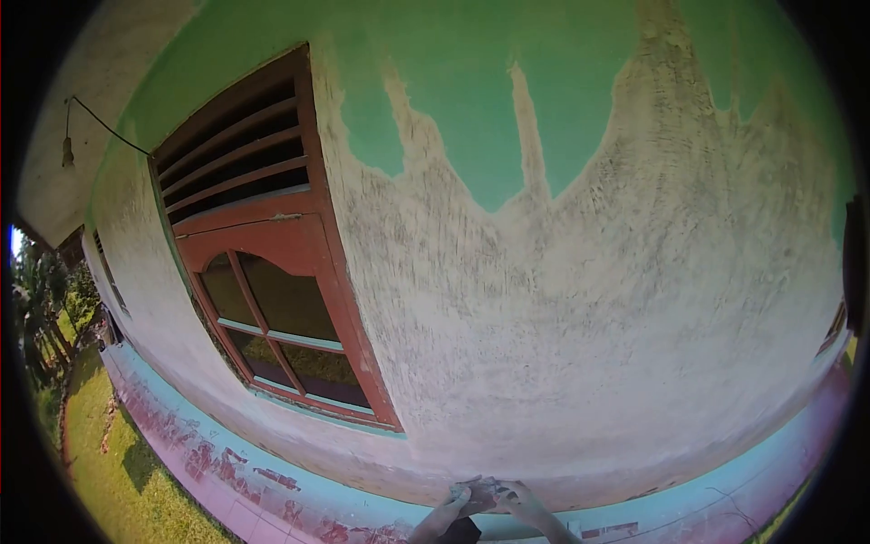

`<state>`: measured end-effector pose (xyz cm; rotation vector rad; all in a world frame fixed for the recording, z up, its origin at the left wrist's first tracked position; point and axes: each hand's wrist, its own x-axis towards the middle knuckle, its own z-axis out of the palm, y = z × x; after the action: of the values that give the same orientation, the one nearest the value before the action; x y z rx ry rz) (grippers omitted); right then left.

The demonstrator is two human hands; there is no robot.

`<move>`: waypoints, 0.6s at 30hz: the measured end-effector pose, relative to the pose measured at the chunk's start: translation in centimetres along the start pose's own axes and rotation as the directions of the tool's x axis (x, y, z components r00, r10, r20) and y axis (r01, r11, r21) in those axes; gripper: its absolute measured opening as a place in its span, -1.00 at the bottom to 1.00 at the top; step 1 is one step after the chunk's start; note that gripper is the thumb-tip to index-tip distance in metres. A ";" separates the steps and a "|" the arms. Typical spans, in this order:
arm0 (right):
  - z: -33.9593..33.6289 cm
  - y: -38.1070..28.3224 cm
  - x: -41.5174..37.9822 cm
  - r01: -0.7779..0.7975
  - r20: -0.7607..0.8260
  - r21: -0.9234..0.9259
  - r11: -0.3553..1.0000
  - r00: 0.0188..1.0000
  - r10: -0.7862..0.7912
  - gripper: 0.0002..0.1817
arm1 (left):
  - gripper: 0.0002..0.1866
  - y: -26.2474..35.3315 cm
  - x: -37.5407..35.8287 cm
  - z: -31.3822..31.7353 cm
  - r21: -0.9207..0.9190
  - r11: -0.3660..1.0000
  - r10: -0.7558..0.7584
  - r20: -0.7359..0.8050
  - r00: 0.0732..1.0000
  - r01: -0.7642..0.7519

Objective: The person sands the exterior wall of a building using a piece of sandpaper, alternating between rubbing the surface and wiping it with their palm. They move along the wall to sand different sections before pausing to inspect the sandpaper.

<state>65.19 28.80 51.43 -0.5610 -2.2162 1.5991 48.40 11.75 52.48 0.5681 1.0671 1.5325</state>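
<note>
Near the bottom centre, my left hand (450, 510) and my right hand (519, 504) are close together in front of the lower wall. Their fingers are bent around a small greyish-brown thing (481, 495) between them, too small and dim to name. Behind and above the hands rises a wall (562, 363), whitish and streaked low down, with green paint (480, 82) remaining in jagged patches higher up.
A red-brown window frame (331, 236) with slats and glass panes stands on the left. Along the wall's foot runs a light blue and pink ledge (204, 435). Grass (136, 471) and trees lie at far left. A bulb socket (67, 152) hangs from a wire.
</note>
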 end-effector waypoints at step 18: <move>-16.8 -62.6 29.5 0.101 -0.125 -0.988 0.121 -0.042 -0.991 -0.34 | -0.61 50.8 -2.4 -0.5 0.944 -0.163 0.979 0.191 0.071 -0.288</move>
<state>41.18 39.62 117.63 -0.1783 -1.5069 -0.4945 22.68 11.26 96.35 1.8217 2.5654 2.2412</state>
